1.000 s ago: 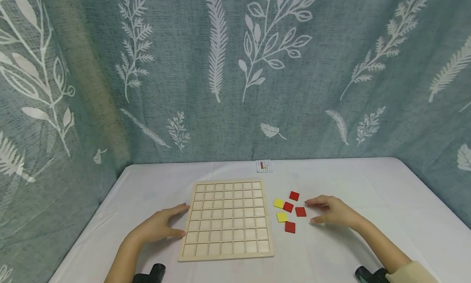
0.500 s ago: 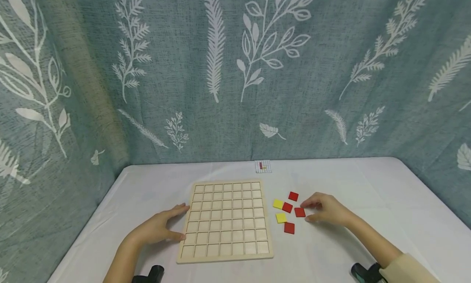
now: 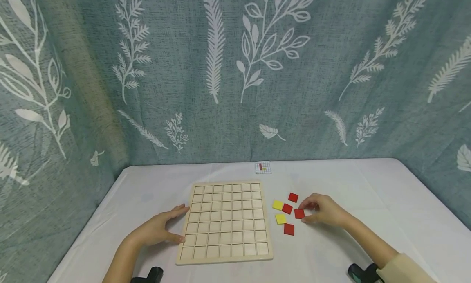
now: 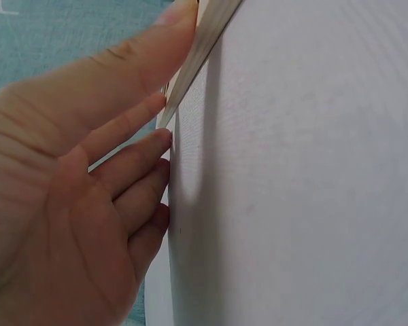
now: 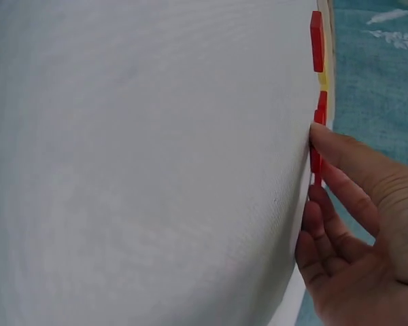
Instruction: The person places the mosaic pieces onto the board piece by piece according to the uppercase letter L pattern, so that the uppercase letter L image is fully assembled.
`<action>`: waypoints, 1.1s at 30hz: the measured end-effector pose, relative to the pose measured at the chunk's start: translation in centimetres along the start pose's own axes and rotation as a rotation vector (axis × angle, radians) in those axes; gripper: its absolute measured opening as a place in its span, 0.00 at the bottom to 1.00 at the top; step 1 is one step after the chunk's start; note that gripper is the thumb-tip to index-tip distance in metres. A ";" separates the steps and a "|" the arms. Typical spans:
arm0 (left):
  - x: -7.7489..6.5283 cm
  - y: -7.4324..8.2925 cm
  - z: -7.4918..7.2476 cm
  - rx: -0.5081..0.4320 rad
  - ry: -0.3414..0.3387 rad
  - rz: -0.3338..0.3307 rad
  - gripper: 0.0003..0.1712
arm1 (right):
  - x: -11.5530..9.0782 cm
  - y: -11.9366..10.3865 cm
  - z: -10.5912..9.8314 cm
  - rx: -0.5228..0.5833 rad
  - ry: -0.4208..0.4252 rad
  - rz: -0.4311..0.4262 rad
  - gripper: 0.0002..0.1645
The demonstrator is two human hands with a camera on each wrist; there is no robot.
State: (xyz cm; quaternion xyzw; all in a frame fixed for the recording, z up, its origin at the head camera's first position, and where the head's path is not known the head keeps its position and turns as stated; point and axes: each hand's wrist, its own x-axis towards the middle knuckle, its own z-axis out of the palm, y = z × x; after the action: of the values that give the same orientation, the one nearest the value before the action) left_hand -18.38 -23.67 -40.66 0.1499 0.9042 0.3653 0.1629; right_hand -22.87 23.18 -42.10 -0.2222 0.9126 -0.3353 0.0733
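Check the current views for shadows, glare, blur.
Head: fairly even light, soft shadows by the left hand and right hand, no strong glare; card small, fine detail lost. Left wrist: shadow band on the cloth beside the board. Right wrist: cloth shades darker toward the bottom; topmost red tile shows nearly edge-on.

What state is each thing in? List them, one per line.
Board: flat, squares bare
Red tiles: four, off the board
Yellow tiles: two, off the board
Card: flat, beyond the board
Left hand: touching the board's left edge
Right hand: finger and thumb at one red tile
Curtain: hanging
Tablecloth: spread
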 end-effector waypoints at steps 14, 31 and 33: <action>0.0 0.0 0.0 -0.021 -0.005 -0.008 0.52 | -0.5 -0.4 -1.1 0.195 -0.094 0.038 0.15; 0.0 0.5 -0.1 0.008 0.017 -0.015 0.53 | -0.8 -0.7 -2.3 0.226 -0.134 0.028 0.17; -0.1 0.4 -0.1 0.014 0.015 -0.019 0.53 | -0.7 -0.7 -2.2 0.225 -0.139 0.023 0.17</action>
State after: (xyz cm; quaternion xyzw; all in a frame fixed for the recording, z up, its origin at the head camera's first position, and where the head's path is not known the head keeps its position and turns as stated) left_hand -18.28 -23.45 -40.26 0.1400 0.9092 0.3586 0.1585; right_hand -22.61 24.30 -39.94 -0.2251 0.8643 -0.4185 0.1647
